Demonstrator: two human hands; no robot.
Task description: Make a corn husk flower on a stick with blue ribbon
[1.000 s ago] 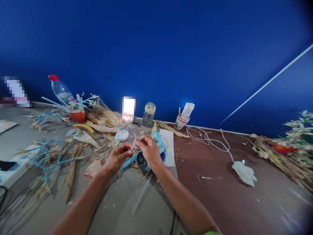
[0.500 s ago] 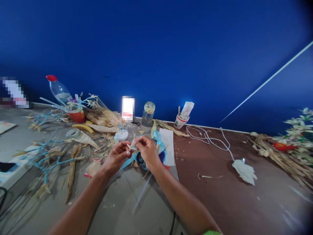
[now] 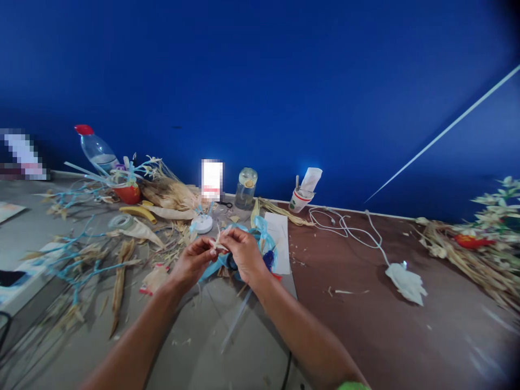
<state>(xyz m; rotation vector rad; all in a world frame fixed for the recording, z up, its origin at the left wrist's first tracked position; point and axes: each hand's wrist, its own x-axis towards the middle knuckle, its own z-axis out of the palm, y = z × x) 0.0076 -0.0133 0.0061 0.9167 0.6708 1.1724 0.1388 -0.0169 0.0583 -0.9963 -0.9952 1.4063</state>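
2 hands (image 3: 190,265) (image 3: 246,254) pinch a pale strip (image 3: 219,245) (blue plastic (image 3: 265,232) just behind).

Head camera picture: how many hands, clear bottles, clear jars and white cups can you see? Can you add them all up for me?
Hands: 2 (left hand, right hand)
Clear bottle: 1
Clear jar: 1
White cup: 1
Total: 5

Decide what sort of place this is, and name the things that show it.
Probably a craft worktable: blue branching stems and a dried husk strip lie on it, and the left hand and right hand hold a small pale piece.
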